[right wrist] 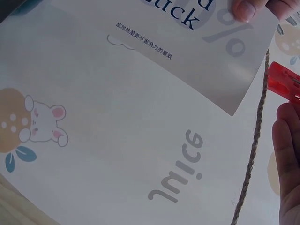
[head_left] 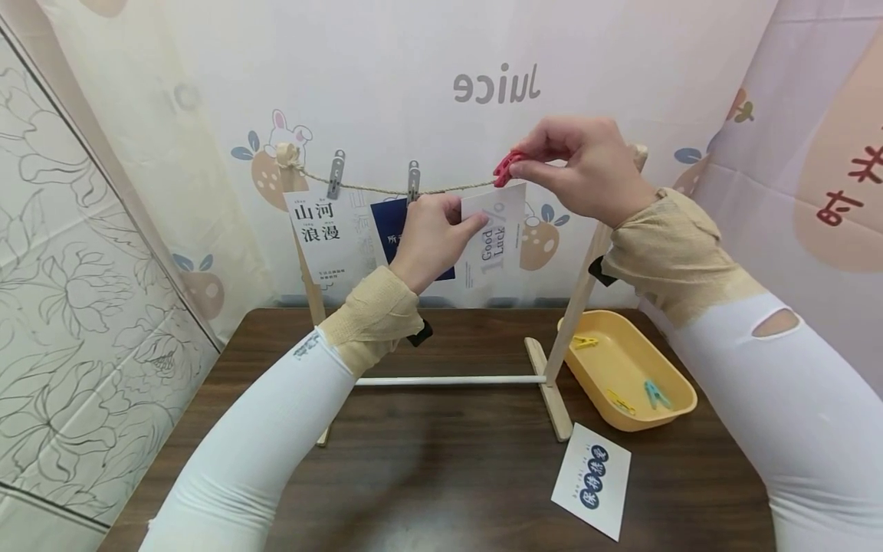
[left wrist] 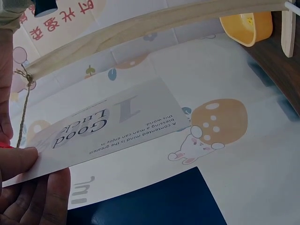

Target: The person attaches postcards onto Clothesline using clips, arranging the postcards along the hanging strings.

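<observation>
A white "Good Luck" card [head_left: 494, 239] is pinched by its left edge between the thumb and fingers of my left hand [head_left: 431, 239]. Its top edge lies close to the twine [head_left: 372, 188]. My right hand [head_left: 586, 165] pinches a red clothespin [head_left: 507, 167] right at the twine, just above the card. In the right wrist view the red clothespin [right wrist: 284, 80] meets the twine, apart from the card's corner. Behind my left hand hangs a dark blue card [head_left: 382, 222] under a grey clothespin [head_left: 413, 178]. Farther left, another grey clothespin [head_left: 336, 173] is above a white card [head_left: 320, 245] with black characters.
The twine runs between the posts of a wooden frame [head_left: 576, 314] with a white crossbar [head_left: 448, 380]. At right stands a yellow basin [head_left: 679, 391] holding yellow clothespins [head_left: 621, 402] and a teal clothespin [head_left: 657, 394]. Another printed card [head_left: 592, 481] lies on the brown table [head_left: 441, 475].
</observation>
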Motion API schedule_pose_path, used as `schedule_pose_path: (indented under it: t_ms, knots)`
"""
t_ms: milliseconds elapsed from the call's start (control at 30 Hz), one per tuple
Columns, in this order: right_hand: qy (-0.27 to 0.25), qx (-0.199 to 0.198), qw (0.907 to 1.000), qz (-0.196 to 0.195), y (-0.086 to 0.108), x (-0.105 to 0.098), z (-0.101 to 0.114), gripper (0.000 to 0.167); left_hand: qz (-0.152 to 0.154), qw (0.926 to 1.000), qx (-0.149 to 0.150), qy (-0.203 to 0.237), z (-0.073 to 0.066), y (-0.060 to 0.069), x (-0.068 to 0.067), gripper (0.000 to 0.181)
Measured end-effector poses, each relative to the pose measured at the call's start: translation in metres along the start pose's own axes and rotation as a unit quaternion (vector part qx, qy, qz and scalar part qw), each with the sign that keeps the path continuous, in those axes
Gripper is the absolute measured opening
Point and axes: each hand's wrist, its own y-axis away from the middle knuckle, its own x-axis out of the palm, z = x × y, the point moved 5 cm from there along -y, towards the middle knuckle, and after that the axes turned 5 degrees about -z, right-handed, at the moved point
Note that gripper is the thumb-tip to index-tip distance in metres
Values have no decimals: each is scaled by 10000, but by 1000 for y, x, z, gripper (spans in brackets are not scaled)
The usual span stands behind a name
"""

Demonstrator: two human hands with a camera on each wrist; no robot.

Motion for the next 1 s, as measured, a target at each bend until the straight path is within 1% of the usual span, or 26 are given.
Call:
schedule_pose_path:
  t_ms: [67,200,267,500,700,833,1000]
  knots:
    - [88,-9,9999,74,-2,1,1,6,-26,10000,0,0,0,0,-1,19]
    - [224,113,9994,238,-7,2,-1,8,-2,10000,-34,-59,1,1,-1,19]
    - [227,177,9992,295,-10,3,-3,8,13,10000,-39,-73,2,1,0,19]
    - [-15,485,9973,552,-15,6,-12,5,41,10000,-24,-27,4,0,0,18]
    - [46,570,9959,704,-14,9,-13,5,40,10000,17,-6,4,0,0,17]
    - [178,650,9944,813,-14,10,-13,9,41,10000,14,44,4,-1,0,17]
    - [261,735,9914,1051,-15,11,-15,18,19,9999,-29,150,6,-1,0,16]
